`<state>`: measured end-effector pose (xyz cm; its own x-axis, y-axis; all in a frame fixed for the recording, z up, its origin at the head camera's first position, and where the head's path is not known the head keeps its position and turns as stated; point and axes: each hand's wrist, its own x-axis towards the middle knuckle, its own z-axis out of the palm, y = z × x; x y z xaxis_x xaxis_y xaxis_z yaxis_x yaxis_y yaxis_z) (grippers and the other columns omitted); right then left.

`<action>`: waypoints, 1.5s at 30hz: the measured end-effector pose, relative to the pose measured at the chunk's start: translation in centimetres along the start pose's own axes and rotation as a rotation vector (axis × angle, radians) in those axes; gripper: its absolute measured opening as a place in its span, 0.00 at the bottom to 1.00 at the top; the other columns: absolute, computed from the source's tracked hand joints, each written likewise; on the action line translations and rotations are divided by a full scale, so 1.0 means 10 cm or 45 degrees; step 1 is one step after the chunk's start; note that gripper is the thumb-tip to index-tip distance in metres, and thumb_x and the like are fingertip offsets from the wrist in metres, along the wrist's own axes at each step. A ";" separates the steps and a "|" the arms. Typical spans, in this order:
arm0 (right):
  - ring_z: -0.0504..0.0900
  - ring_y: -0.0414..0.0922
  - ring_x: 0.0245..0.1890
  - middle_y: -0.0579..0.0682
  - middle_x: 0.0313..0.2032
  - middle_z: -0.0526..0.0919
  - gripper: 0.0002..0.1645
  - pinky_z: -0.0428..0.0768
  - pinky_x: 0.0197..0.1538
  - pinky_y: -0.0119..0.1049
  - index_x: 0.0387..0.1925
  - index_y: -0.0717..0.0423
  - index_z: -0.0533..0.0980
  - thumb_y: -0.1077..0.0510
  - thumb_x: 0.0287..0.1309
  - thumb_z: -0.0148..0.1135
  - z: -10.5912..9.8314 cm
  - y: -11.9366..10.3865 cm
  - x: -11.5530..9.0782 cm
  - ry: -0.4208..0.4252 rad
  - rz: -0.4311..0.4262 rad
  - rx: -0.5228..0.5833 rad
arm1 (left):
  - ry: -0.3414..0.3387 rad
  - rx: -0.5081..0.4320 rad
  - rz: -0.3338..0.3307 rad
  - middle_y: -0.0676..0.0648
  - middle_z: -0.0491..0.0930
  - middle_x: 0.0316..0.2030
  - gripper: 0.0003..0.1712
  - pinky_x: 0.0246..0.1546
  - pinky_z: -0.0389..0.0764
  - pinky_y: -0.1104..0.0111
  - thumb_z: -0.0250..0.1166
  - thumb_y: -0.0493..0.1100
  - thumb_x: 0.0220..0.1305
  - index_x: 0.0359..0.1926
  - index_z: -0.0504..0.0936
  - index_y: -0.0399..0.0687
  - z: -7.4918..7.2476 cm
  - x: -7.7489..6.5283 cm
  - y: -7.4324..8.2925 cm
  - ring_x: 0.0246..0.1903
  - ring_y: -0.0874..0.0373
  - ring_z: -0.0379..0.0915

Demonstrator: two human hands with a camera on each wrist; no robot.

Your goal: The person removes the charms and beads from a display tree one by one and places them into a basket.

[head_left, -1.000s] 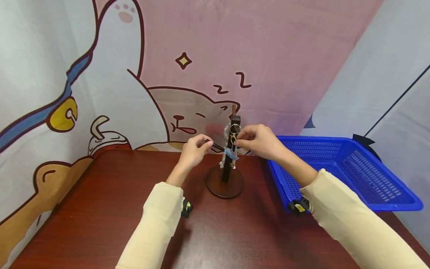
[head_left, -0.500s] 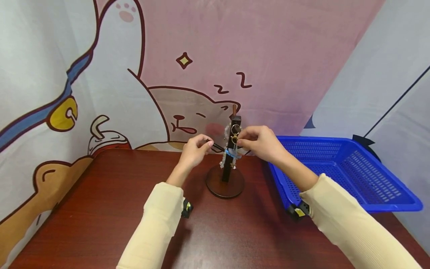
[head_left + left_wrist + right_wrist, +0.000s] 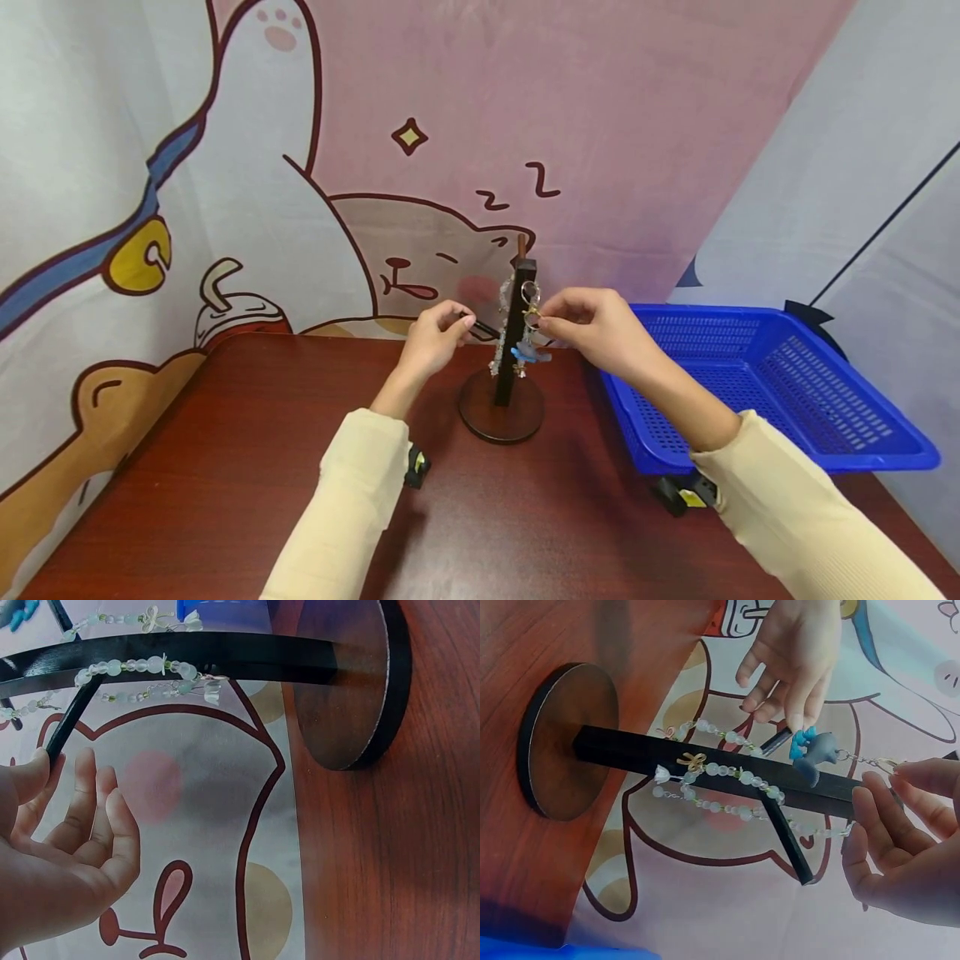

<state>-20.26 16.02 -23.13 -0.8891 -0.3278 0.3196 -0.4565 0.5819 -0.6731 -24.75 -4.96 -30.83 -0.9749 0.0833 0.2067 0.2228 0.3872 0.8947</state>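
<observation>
A dark jewelry stand rises from a round base, with beaded bracelets hung on its pegs. My left hand pinches the end of one black peg between thumb and index finger, its other fingers loosely bent. On the other side, my right hand pinches a keychain by its gold-coloured clasp, at the right of the post. From the clasp a grey-blue dolphin-like charm dangles by a short chain. A second peg also carries bracelets.
A blue plastic basket stands at the right of the reddish-brown table. Behind the table hangs a cartoon-printed cloth. Black wrist-worn devices sit under both sleeves.
My right hand has moved right and slightly down, bringing the keychain and its charm away from the post. My left hand has stayed on the peg end.
</observation>
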 end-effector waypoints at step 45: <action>0.80 0.39 0.28 0.50 0.28 0.83 0.06 0.76 0.33 0.30 0.33 0.63 0.79 0.62 0.56 0.60 -0.36 -0.12 -0.37 -0.040 0.022 0.046 | 0.006 -0.038 0.002 0.38 0.80 0.28 0.07 0.27 0.70 0.69 0.56 0.41 0.65 0.39 0.77 0.42 0.03 -0.01 0.00 0.31 0.48 0.76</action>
<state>-16.57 19.18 -21.06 -0.8949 -0.3414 0.2875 -0.4393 0.5602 -0.7023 -24.68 -4.71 -30.98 -0.9745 0.0797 0.2099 0.2245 0.3596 0.9057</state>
